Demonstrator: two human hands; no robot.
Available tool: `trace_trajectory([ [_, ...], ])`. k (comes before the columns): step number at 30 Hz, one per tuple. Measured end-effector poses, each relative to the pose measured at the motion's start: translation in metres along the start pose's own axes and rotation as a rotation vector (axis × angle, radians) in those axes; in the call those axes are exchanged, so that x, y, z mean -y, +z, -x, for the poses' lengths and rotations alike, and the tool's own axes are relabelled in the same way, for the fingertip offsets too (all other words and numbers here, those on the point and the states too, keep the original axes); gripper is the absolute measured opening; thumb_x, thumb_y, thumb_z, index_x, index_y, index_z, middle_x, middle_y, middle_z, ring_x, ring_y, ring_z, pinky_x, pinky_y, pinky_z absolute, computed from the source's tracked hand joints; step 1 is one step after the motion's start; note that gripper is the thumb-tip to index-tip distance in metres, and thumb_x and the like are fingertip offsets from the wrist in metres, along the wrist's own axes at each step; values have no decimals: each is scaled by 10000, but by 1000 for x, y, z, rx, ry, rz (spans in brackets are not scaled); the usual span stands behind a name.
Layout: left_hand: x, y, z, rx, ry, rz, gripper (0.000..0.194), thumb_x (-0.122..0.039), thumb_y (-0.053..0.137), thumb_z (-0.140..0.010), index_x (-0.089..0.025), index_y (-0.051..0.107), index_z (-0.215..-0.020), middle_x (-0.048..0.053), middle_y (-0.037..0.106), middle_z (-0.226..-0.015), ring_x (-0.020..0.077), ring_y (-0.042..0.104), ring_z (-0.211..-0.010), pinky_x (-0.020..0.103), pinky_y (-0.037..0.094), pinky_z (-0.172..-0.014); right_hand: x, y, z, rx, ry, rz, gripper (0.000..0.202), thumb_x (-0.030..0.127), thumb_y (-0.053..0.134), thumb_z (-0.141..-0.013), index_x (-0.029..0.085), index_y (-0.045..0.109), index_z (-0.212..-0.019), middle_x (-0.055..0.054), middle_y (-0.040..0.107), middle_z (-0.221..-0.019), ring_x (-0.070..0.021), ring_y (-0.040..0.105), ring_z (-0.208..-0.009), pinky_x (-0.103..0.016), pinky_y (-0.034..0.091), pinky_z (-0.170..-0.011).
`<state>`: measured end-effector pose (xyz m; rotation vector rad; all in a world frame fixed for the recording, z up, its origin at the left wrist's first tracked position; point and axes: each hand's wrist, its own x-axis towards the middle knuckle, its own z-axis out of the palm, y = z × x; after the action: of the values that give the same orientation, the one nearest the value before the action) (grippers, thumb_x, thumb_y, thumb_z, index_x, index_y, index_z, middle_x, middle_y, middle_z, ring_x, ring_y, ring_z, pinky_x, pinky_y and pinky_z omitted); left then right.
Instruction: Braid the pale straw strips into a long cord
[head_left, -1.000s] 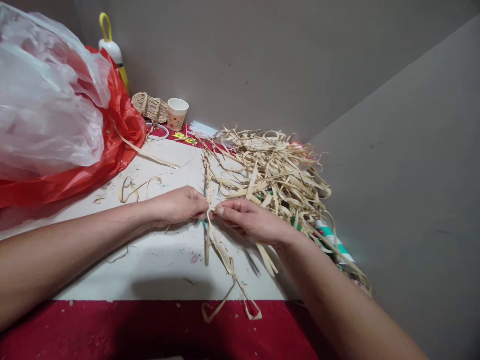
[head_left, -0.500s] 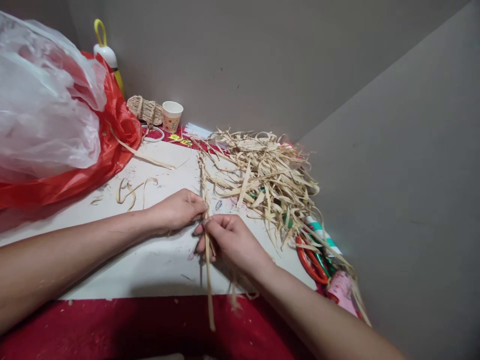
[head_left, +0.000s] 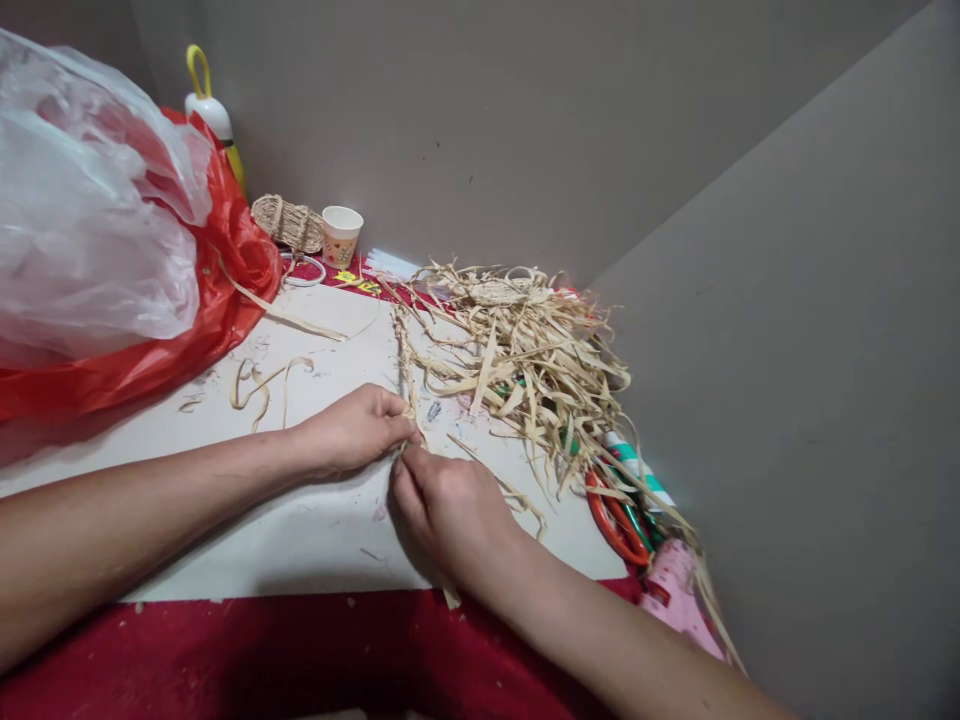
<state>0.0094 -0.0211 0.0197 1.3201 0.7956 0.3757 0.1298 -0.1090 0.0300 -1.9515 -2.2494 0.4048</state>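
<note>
A narrow braid of dry straw-coloured strips runs up the white board, away from me. My left hand pinches its near end between thumb and fingers. Right below, almost touching it, my right hand is closed on the loose strips of the braid; its fingers mostly hide them. One strip end pokes out under the right hand, and another loose strip sticks out to its right. A heap of dry strips lies to the right of the braid.
At the left a white plastic bag bulges over a red bag. Along the back stand a bottle, a woven straw sole and a paper cup. Orange-handled scissors and a pink object lie at the right.
My right hand has turned over and closed its fingers around the strips. The long strip that hung toward me is no longer stretched out; a strip now shows to the right. My left hand stays at the braid.
</note>
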Motion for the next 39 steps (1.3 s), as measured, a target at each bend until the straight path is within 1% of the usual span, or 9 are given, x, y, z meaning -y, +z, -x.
trace_trajectory([
  [5,-4,-6,0,70,-51,55,148,-257,527,-760,-136,572,-689,-87,329,-397,36,211,-327,210,104,-361,-1,-36,21,125,-126,-213,362,393,473,-885,186,575,-606,-24,556,-531,-106,420,-454,-256,241,-488],
  [9,-7,-12,0,150,-62,146,153,-267,538,-771,-156,536,-665,-81,355,-426,37,228,-322,204,134,-346,-24,-59,9,-209,52,-513,332,407,475,-884,174,623,-699,-31,586,-592,-130,512,-549,-239,353,-524],
  [11,-8,-15,0,178,-60,163,157,-270,553,-766,-160,523,-658,-79,370,-454,33,239,-330,195,156,-344,-36,-55,-5,-222,105,-669,265,406,513,-863,175,641,-863,-54,646,-776,-156,583,-711,-247,421,-625],
  [13,-9,-16,0,190,-53,157,162,-284,563,-763,-157,527,-669,-81,363,-457,31,231,-333,192,158,-344,-42,-44,-18,-72,111,-841,277,417,528,-851,174,623,-948,-58,646,-858,-162,600,-796,-255,444,-685],
  [18,-7,-16,-1,225,11,66,264,-343,542,-791,-131,536,-634,-62,380,-465,31,221,-369,201,137,-379,-38,-20,-34,326,89,-1093,342,480,452,-872,162,529,-771,33,483,-598,-68,400,-451,-199,331,-443],
  [23,-3,-21,-5,192,101,-162,239,-311,506,-801,-129,584,-667,-58,383,-504,54,273,-451,195,206,-447,-41,-17,-41,295,64,-924,381,484,483,-845,154,538,-664,63,340,-512,-60,273,-446,-200,205,-410],
  [30,-5,-23,2,158,196,-498,280,-287,417,-818,-137,646,-754,-17,547,-628,91,430,-570,189,328,-547,-37,-6,-44,333,262,-1206,330,361,512,-800,181,432,-535,99,254,-396,-38,157,-333,-195,104,-335],
  [35,-16,-18,10,201,10,-504,243,-274,383,-811,-153,567,-707,-28,504,-505,88,398,-409,199,302,-427,-27,-1,-41,243,359,-1310,231,270,488,-756,162,511,-554,97,278,-366,-33,148,-307,-188,70,-318],
  [39,-16,-13,13,285,-158,-417,290,-315,312,-849,-156,510,-710,4,530,-461,113,421,-320,219,316,-365,-23,2,-39,245,388,-1446,319,295,527,-755,186,375,-497,100,262,-372,-26,141,-320,-170,81,-314],
])
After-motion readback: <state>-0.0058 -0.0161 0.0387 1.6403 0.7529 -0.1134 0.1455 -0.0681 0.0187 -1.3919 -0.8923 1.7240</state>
